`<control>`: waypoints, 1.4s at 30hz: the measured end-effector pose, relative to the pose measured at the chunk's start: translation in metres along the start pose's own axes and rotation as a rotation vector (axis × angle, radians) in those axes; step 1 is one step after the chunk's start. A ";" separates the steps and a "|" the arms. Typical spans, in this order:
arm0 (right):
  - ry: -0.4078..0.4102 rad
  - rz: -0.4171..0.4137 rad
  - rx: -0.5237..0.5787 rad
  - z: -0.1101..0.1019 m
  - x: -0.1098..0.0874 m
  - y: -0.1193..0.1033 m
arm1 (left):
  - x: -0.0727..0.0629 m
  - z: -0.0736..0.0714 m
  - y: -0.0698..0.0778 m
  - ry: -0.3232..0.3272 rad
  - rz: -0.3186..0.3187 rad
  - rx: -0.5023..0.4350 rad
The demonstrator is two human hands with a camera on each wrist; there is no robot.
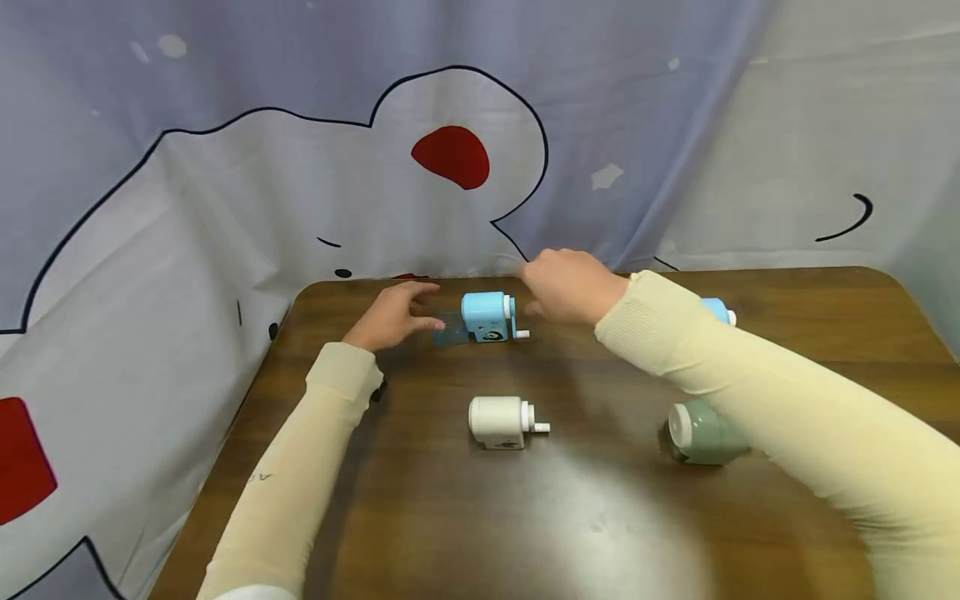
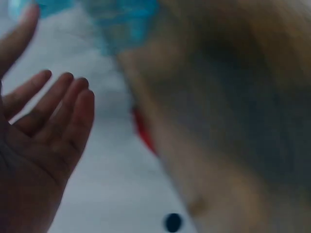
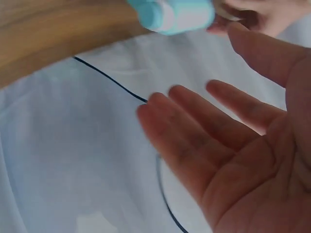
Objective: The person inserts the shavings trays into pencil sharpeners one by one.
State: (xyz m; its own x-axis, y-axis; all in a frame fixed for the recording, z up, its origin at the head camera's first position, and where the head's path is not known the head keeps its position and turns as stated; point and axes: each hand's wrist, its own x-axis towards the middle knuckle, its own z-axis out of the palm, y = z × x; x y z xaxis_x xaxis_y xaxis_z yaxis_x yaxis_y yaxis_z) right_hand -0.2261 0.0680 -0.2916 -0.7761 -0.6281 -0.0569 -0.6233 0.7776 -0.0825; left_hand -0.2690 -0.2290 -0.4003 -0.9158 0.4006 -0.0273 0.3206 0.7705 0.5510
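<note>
A light blue crank pencil sharpener [image 1: 486,315] stands near the table's back edge, with a see-through blue part [image 1: 452,331] sticking out on its left. My left hand [image 1: 397,318] is at that end, its thumb close to the see-through part; whether they touch I cannot tell. In the left wrist view the fingers [image 2: 73,111] are loosely spread, holding nothing. To the right of the sharpener, near its crank, hovers my right hand [image 1: 573,286]. Its palm and relaxed fingers [image 3: 194,131] hold nothing in the right wrist view, where the light blue sharpener [image 3: 192,14] appears beyond the thumb.
A cream sharpener [image 1: 497,422] stands in the middle of the brown wooden table [image 1: 420,517]. On the right are a green sharpener [image 1: 708,433] and a blue one [image 1: 716,310], both partly covered by my right sleeve. A patterned curtain [image 1: 315,183] hangs behind the table.
</note>
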 end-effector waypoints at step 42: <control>-0.055 0.090 0.133 0.067 0.070 -0.017 | 0.010 0.018 -0.036 -0.063 -0.017 0.007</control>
State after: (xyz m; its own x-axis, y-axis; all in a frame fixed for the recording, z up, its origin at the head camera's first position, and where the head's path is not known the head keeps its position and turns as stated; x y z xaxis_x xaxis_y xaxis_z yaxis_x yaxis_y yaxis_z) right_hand -0.2638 0.0088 -0.3606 -0.8195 -0.5594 -0.1243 -0.5302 0.8225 -0.2058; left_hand -0.2857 -0.2440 -0.4355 -0.9041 0.4180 -0.0889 0.3075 0.7807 0.5440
